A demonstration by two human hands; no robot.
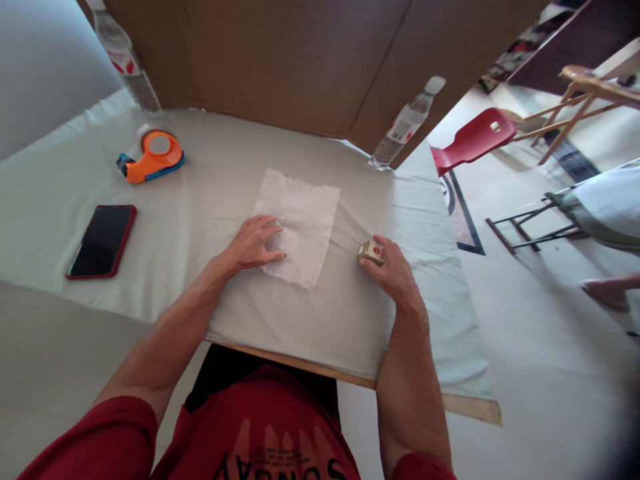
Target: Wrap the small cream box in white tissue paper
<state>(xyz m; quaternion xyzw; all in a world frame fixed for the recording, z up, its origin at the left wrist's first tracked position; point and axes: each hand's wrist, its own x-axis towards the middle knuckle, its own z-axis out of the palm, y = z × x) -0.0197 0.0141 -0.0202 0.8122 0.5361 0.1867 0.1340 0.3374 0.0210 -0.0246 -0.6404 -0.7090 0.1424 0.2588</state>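
A sheet of thin, wrinkled white wrap [305, 230] lies flat on the cloth-covered table, its edges uneven. My left hand [256, 243] rests on the sheet's left side with the fingers spread. To the right of the sheet, my right hand [393, 270] grips a small gold-coloured box [371, 252] with a red mark on its top, thumb and fingers on opposite sides. The box is at the table surface, and part of it is hidden by the hand.
An orange and blue tape dispenser [156, 160] and a red-cased phone [101, 241] lie on the left. Water bottles stand at the back left [127, 63] and back right [407, 127], against a cardboard panel [280, 60]. A red chair [473, 140] and a seated person [613, 207] are beyond the table.
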